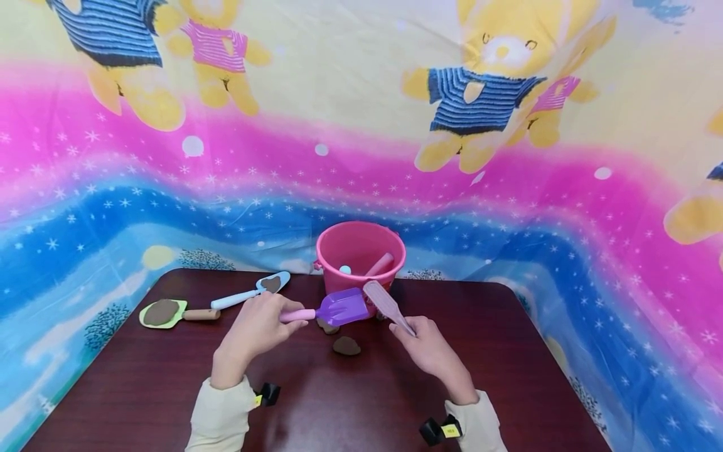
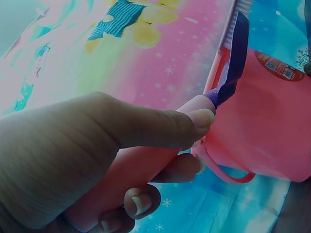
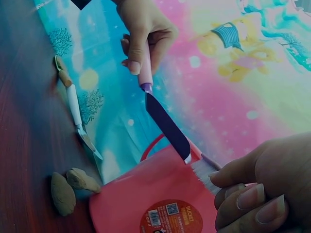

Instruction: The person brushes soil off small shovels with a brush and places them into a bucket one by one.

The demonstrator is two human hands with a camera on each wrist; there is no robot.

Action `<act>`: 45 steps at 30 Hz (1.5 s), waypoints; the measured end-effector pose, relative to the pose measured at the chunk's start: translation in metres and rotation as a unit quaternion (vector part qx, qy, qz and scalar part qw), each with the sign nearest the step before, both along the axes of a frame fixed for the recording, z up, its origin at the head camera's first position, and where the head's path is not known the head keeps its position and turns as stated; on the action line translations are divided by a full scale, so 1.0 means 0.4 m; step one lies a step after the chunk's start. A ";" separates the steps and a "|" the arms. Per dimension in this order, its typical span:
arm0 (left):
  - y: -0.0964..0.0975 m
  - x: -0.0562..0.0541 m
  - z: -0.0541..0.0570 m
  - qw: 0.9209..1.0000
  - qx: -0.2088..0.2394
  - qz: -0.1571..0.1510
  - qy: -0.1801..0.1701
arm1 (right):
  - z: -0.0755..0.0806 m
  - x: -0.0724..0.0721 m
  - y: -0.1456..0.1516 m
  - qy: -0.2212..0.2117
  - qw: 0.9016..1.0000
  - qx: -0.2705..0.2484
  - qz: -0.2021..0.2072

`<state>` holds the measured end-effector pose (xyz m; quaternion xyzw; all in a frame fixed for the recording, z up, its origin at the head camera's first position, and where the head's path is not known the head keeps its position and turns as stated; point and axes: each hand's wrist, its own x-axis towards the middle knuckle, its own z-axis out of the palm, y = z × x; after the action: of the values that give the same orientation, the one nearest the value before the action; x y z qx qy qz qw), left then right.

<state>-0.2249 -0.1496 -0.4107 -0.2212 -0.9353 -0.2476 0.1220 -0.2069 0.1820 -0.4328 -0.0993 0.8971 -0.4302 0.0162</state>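
My left hand (image 1: 254, 329) grips the pink handle of a purple toy shovel (image 1: 343, 306), its blade held in front of the pink bucket (image 1: 335, 281). In my right hand (image 1: 432, 351) is a pale pink brush (image 1: 385, 302); its white bristles (image 3: 204, 175) show in the right wrist view, close to the shovel's tip. Whether bristles and blade touch, I cannot tell. Below the tools, two brown lumps lie on the table: one lump (image 1: 347, 346) in plain sight, the other lump (image 1: 327, 326) partly behind the shovel.
Inside the bucket stand a pink handle (image 1: 381, 263) and a pale blue rounded end (image 1: 345, 269). On the left lie a green shovel (image 1: 177, 312) bearing a brown lump (image 1: 162, 312) and a light blue trowel (image 1: 234, 299) with brown material. A bear-print cloth (image 1: 350, 176) hangs behind the dark table (image 1: 508, 351).
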 end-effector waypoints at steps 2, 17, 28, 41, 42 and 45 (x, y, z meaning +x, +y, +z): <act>0.001 0.001 0.000 1.000 0.002 -0.002 -0.005 | 0.003 0.001 0.002 -0.001 1.000 0.000 -0.002; 0.038 0.010 -0.004 0.997 0.012 0.003 -0.081 | 0.006 0.002 0.011 -0.002 1.000 -0.009 -0.009; 0.054 0.009 -0.008 0.993 0.017 -0.017 -0.115 | 0.011 0.001 0.008 0.004 0.999 -0.022 -0.027; 0.085 0.003 -0.013 0.988 0.033 -0.061 -0.139 | 0.019 0.008 -0.004 0.005 0.999 -0.034 -0.023; 0.089 0.003 -0.014 0.988 0.031 -0.063 -0.137 | 0.018 0.009 -0.005 0.005 0.999 -0.034 -0.022; 0.097 0.003 -0.016 0.990 0.020 -0.065 -0.122 | 0.015 0.011 -0.008 0.006 0.999 -0.036 -0.018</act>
<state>-0.2236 -0.1106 -0.4172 -0.2472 -0.9215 -0.2994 -0.0052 -0.2027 0.1789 -0.4268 -0.0866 0.8826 -0.4621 -0.0002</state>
